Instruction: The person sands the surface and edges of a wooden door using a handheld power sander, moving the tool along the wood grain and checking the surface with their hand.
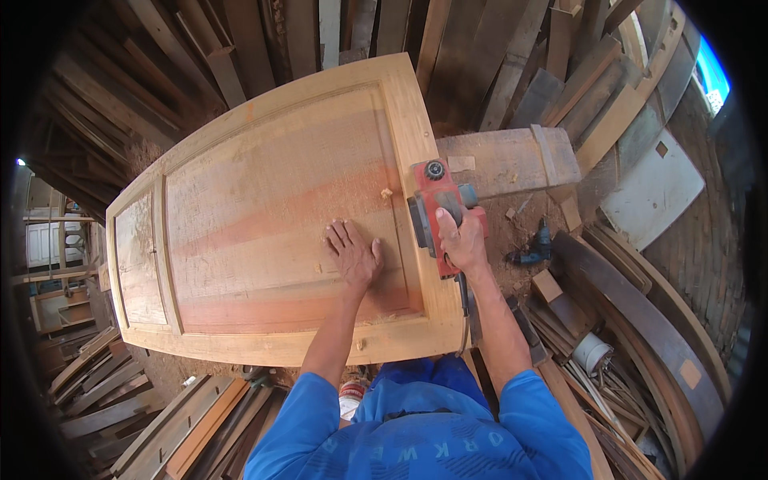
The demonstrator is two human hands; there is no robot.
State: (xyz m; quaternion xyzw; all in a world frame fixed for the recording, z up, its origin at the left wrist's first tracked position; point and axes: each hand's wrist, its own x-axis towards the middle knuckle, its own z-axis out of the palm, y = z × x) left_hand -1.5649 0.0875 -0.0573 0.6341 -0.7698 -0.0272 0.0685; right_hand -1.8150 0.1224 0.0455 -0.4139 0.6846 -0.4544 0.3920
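Observation:
A pale wooden panel door [264,188] lies flat in front of me, with two recessed panels and reddish streaks in the grain. My left hand [353,254] rests palm down on the larger panel, fingers stretched out. At the door's right end, my right hand [462,242] is wrapped around the handle of a red electric planer [436,192] with a black front knob. The planer sits over the end rail and its edge. A dark power cord [463,296] hangs from its rear. Small wood shavings [386,193] are scattered on the door.
Boards [264,40] stand stacked along the far side. Beyond the door's right end lies a dusty plank [512,160]; a blue-green cordless drill [534,246] is on the ground. Curved planks [632,312] and a white bucket [592,352] are at right. More lumber [192,432] lies near left.

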